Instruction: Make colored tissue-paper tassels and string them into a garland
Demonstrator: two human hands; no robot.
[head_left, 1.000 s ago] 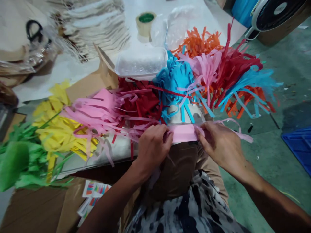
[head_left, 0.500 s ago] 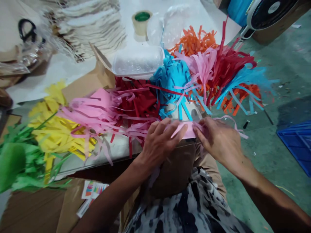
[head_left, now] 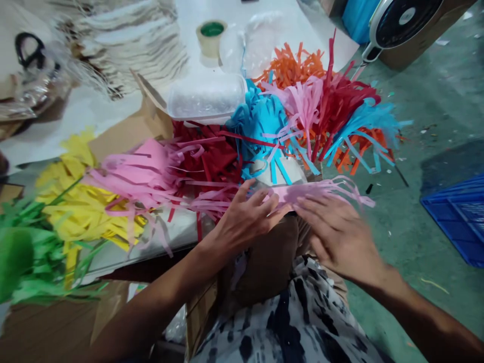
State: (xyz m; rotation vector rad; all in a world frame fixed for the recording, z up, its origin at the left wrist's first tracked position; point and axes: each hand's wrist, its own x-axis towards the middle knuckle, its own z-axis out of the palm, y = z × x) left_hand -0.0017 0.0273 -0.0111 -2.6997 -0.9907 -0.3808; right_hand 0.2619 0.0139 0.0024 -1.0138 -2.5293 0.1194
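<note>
At the front edge of the table lies a strip of pink fringed paper (head_left: 293, 193), its cut strands trailing off to the right. My left hand (head_left: 251, 214) grips the left end of it, fingertips partly hidden by the paper. Fingers stretched, my right hand (head_left: 336, 229) rests flat against the paper's lower edge, slightly blurred. Behind the hands are fringed bundles: light blue (head_left: 264, 118), dark red (head_left: 207, 156) and another pink one (head_left: 141, 164).
Yellow fringe (head_left: 86, 206) and green fringe (head_left: 34, 252) lie to the left. A clear plastic tub (head_left: 207, 98), a tape roll (head_left: 212, 38) and a cardboard box (head_left: 132, 123) stand farther back. A blue crate (head_left: 454, 217) sits on the floor at right.
My right hand has loosened from a pinch and flattened onto the pink fringed paper, which now shows stretched out to the right. The view has shifted slightly.
</note>
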